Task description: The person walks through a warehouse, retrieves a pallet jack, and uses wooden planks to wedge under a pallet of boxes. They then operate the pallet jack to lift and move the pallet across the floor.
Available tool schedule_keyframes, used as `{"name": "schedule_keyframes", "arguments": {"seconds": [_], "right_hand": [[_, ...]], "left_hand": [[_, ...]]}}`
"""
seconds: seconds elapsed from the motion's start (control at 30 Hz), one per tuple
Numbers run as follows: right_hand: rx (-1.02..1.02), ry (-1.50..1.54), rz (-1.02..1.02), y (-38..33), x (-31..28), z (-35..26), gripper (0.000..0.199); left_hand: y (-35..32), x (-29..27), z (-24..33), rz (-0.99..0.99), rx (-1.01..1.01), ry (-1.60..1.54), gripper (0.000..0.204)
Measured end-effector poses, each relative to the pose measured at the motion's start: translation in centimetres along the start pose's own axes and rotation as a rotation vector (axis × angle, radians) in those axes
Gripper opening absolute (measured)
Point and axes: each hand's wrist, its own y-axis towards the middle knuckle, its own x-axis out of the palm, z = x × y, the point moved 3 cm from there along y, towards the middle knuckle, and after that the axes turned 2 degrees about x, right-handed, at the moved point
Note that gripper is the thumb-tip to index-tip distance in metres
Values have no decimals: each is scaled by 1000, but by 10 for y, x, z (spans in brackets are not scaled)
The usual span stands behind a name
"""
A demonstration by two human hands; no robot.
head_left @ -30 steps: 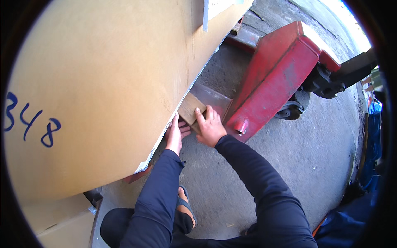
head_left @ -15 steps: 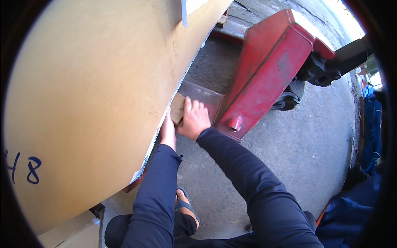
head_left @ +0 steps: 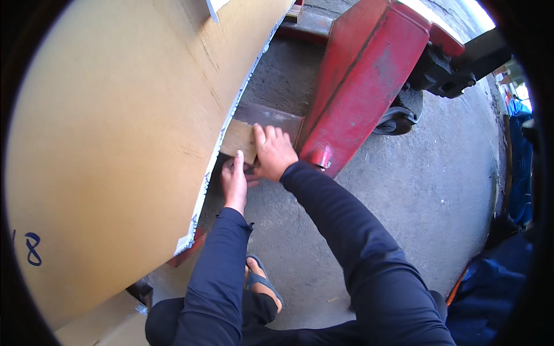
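Observation:
A pale wooden block (head_left: 238, 136) sticks out from the lower edge of a large cardboard box (head_left: 127, 127), over the fork (head_left: 271, 117) of a red pallet jack (head_left: 369, 75). My right hand (head_left: 274, 154) grips the block's outer end, fingers over the top. Just nearer to me, my left hand (head_left: 234, 185) has its thumb against the block's near edge, its fingers curled partly under it. Where the block's inner end rests is hidden by the box.
The jack's black handle (head_left: 482, 55) and wheel (head_left: 395, 120) stand at the upper right. Blue material (head_left: 496, 282) lies at the right. Grey concrete floor (head_left: 398, 196) spreads below the jack. My sandalled foot (head_left: 262, 282) is near the box's corner.
More of the wooden block's top now shows, and it reaches in at the box's edge. My left hand has shifted nearer to me, its thumb now visible. The view has moved slightly.

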Motion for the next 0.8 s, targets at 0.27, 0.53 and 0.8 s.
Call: {"name": "schedule_keyframes", "arguments": {"seconds": [0.27,0.53,0.8], "right_hand": [[123,-98,-59,36,-12,28,101],[150,-194,-88,32,-5,29,108],[225,-132,169,-28,-13,-5,60]], "left_hand": [[22,-18,34,68,374,198,80],[40,-11,25,61,466,376,81],[-25,-7,-38,277,238,47,27]]}}
